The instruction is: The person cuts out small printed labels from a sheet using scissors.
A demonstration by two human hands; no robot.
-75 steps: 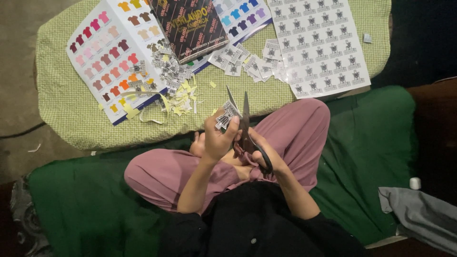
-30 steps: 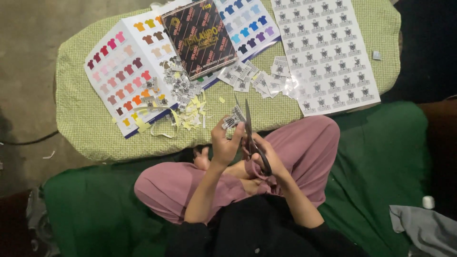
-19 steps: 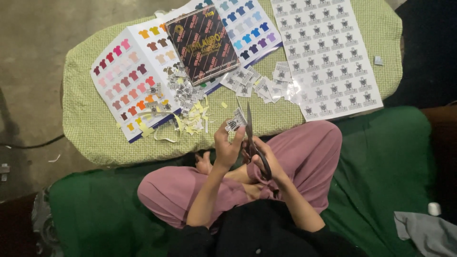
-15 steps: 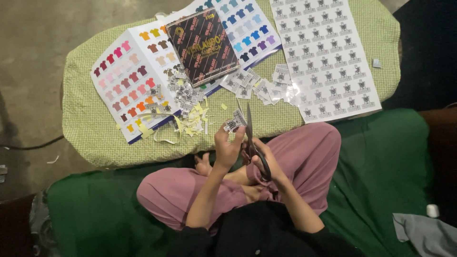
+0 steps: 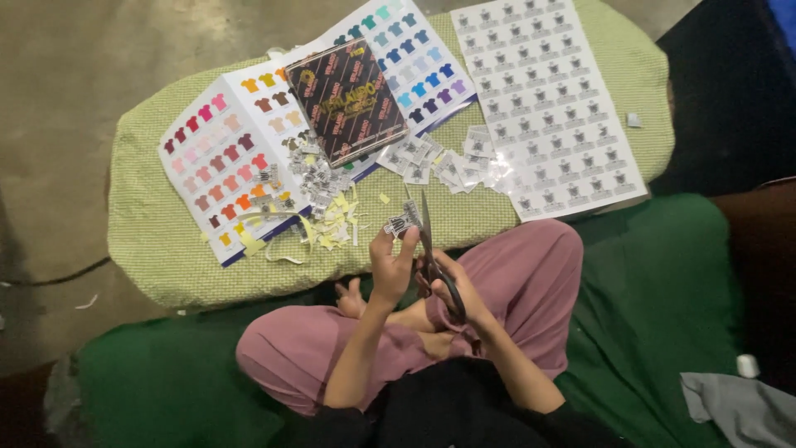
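While we sit cross-legged on the green mat (image 5: 663, 315), the head view shows our left hand (image 5: 391, 264) pinching a small printed label cutout (image 5: 402, 222) between fingertips, raised just over the near edge of the green checked cushion (image 5: 157, 241). Our right hand (image 5: 452, 286) is closed around the handles of the scissors (image 5: 429, 249), blades pointing up right beside that cutout. On the cushion we've got a colour chart of little shirts (image 5: 228, 166), a dark booklet (image 5: 346, 99), a sheet of grey labels (image 5: 547, 108), loose cut labels (image 5: 448, 162) and yellow paper scraps (image 5: 332, 224).
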